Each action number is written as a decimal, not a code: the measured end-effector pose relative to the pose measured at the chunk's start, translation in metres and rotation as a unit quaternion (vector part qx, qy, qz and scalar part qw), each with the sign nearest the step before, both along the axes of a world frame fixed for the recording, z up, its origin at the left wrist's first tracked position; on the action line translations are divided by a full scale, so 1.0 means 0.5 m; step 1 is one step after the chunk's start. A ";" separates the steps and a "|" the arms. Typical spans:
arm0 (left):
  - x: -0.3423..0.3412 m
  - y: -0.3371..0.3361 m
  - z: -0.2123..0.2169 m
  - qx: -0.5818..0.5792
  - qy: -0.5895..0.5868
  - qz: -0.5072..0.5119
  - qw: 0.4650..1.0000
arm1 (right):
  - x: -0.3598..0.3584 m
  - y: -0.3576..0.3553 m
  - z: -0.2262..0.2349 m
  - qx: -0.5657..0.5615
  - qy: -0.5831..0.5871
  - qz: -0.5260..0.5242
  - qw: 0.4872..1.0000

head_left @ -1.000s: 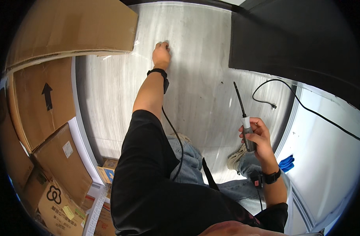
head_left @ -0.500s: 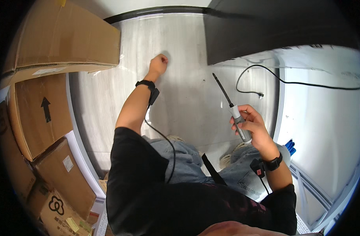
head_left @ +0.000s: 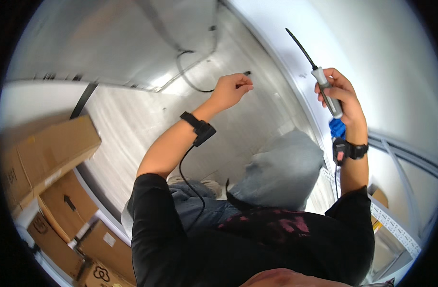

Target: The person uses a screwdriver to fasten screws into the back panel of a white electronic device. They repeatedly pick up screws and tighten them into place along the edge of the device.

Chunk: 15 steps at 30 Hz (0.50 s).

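My right hand [head_left: 343, 95] is wrapped around the grey-and-white handle of a screwdriver [head_left: 330, 95]. Its long black shaft points up and to the far left, touching nothing. My left hand [head_left: 231, 91] is raised over the floor with thumb and fingers drawn together; whether anything small sits between them is hidden. Behind that hand a black cable [head_left: 181, 71] curves across the floor, its plug end [head_left: 247, 73] showing just past my fingers. Both wrists carry black straps with small boxes and thin cords.
Cardboard boxes [head_left: 61, 153] are stacked at the left. A large grey glossy panel [head_left: 109, 43] stands at the far left. On the right is a white wall panel [head_left: 386, 71] with a metal frame [head_left: 396, 239]. A blue object [head_left: 337, 128] sits below my right hand.
The view has turned to the right, with the boxes shifting lower left. My right hand has carried the screwdriver up and right, and my left hand has moved right, over the cable.
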<state>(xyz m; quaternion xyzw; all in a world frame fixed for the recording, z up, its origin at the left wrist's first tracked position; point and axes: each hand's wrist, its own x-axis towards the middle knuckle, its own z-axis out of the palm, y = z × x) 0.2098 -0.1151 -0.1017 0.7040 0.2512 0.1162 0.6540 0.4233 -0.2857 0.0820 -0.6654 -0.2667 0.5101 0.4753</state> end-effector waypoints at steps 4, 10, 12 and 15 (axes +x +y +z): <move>0.222 -0.105 -0.071 0.151 -0.023 -0.017 0.988 | 0.121 -0.112 -0.145 0.024 -0.048 -0.131 0.990; 0.397 -0.212 -0.182 0.220 -0.050 0.032 0.974 | 0.168 -0.189 -0.392 0.058 0.070 -0.306 0.948; 0.431 -0.229 -0.198 0.234 -0.056 0.054 0.969 | 0.165 -0.192 -0.429 0.050 0.096 -0.341 0.934; 0.468 -0.244 -0.210 0.259 -0.059 0.080 0.961 | 0.172 -0.204 -0.457 0.055 0.113 -0.358 0.925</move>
